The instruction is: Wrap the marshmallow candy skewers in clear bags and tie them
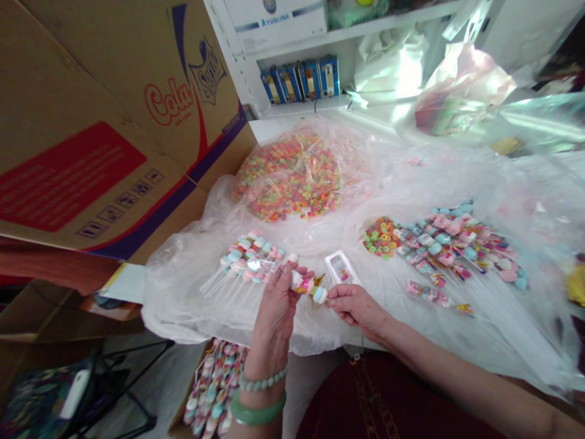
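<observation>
Between my hands is a marshmallow skewer (pixel 305 285) with pink, white and pale blue pieces and a gold twist tie. My left hand (pixel 280 299) grips its upper part, palm up, with clear wrapper showing near the fingertips. At the lower end, my right hand (pixel 359 309) is closed in a pinch, apparently on the thin stick below the last marshmallow. Just behind my right hand lies a small white, clear-fronted case (pixel 342 268). Left of my hands rests a pile of unwrapped marshmallow skewers (pixel 249 256), their white sticks pointing toward me.
A big clear bag of colourful ring candies (pixel 292 171) stands at the back. On the right lie loose ring candies (pixel 380 236), wrapped marshmallow skewers (pixel 461 238) and white sticks (pixel 525 332). A cardboard box (pixel 114 134) rises at left; another box of skewers (pixel 212 390) sits below the table edge.
</observation>
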`<state>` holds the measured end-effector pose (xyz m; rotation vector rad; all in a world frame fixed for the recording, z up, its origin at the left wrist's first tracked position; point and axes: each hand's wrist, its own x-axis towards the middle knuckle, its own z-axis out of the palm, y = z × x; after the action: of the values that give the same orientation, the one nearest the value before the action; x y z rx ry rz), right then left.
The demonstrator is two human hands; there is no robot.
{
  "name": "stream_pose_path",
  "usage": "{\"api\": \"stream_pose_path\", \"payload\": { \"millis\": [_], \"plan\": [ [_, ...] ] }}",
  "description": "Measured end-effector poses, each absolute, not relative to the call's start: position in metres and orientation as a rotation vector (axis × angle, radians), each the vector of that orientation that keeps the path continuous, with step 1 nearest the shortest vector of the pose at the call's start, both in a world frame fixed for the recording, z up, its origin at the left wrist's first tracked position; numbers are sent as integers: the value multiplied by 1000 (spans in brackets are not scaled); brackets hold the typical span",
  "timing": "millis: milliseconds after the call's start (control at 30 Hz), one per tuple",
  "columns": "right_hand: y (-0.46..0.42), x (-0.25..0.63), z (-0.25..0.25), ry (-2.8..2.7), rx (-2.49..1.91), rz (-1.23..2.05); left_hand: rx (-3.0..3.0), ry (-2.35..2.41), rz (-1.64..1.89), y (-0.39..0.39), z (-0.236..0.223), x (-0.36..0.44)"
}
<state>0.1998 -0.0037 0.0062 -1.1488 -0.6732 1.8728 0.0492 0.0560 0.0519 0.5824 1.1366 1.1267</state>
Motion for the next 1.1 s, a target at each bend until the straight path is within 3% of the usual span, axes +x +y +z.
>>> {"api": "stream_pose_path", "payload": {
  "millis": [167,433,600,700,900,1000,1100],
  "plan": [
    [-8,196,4,-904,-1278,1641,552,1027,1219,47,45,66],
    [-22,193,-5,-1741,-1421,488,369,1013,1179,50,39,60],
    [-22,187,-1,-1950,-1432,108,482,1067,1283,43,34,71],
    [-18,183,2,-1929,-1415,203,489,1089,1292,35,31,82],
    [-4,188,8,-1231,-1424,1077,452,945,979,32,28,76],
    [-1,193,11,-1116,-1344,1199,378,799,875,44,33,59],
    [-4,194,10,-1082,-1261,1371,355,714,993,62,37,45]
  ]
}}
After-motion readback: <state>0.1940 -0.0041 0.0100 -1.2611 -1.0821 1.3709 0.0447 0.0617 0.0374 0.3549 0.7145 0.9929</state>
